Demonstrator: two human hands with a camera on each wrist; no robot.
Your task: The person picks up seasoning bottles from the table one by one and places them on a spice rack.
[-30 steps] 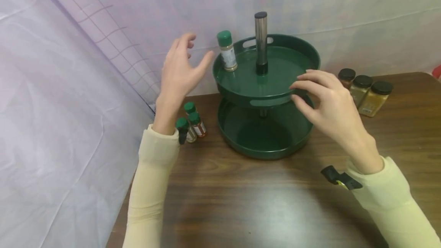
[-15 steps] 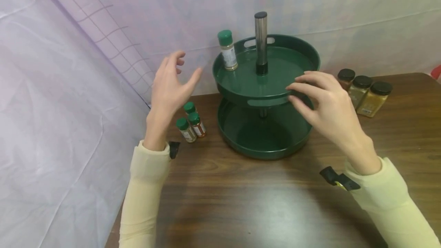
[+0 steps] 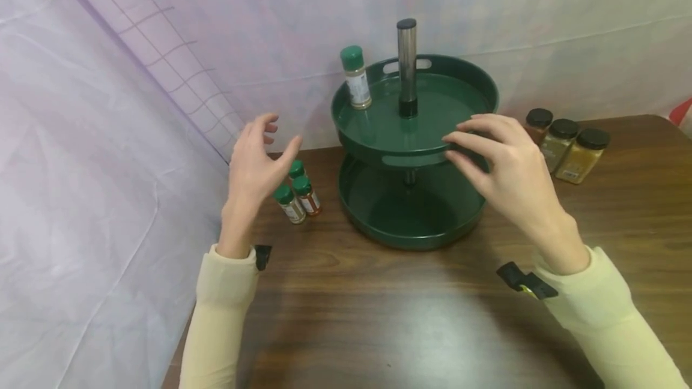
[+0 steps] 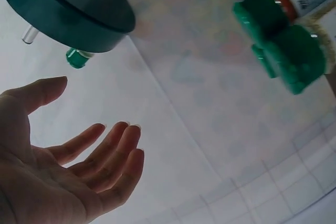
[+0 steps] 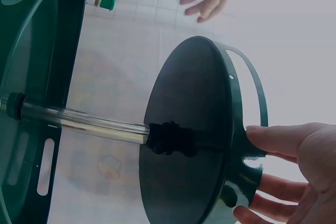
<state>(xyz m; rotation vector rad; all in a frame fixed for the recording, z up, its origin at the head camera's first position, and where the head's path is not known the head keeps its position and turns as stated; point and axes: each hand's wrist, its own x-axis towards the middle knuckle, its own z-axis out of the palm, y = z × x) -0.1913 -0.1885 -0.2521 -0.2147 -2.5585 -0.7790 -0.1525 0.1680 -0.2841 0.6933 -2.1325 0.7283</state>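
Observation:
A two-tier dark green turntable tray [image 3: 413,242] stands on the table, a metal post [image 3: 407,65] rising through its middle. My right hand [image 3: 510,179] grips the front right rim of the upper tier; the right wrist view has the thumb [image 5: 278,137] against the outer wall. One green-capped spice jar [image 3: 357,80] stands upright at the upper tier's left. My left hand [image 3: 251,164] is in the air, fingers loosely bent and thumb apart, holding nothing. Just right of it and lower, three green-capped spice jars [image 3: 307,197] stand grouped on the table.
Three square jars with black lids [image 3: 578,158] stand at the back right of the wooden table [image 3: 389,317]. Pale cloth [image 3: 292,11] hangs behind and at the left. Something red [image 3: 680,111] shows at the far right edge.
My left hand has come down and left, from beside the upper tier's jar to near the grouped jars. The upper tier has turned slightly, its front going left with my right hand.

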